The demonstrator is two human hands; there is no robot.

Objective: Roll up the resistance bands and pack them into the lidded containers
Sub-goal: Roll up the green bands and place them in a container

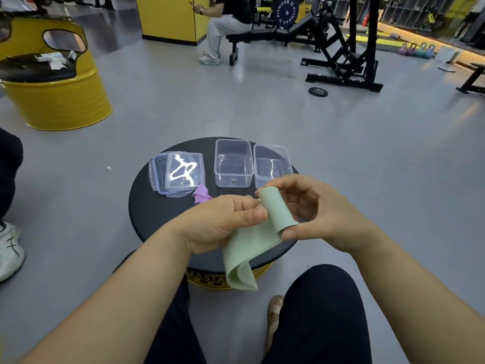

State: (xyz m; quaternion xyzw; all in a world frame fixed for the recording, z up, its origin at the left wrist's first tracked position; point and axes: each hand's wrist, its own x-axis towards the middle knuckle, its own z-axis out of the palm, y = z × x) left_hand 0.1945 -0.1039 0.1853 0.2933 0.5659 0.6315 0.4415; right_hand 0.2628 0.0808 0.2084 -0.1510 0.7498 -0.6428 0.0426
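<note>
My left hand (223, 222) and right hand (312, 208) both pinch the green band (273, 208), its top rolled between my fingers, its tail hanging below them. Just beyond my left hand lies a purple band (200, 194); beyond both stand two open containers (233, 162) and stacked lids (178, 172).

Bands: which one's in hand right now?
The green band, partly rolled between the left hand and right hand, its loose end hanging down. The purple band lies untouched on the table by the lids.
</note>
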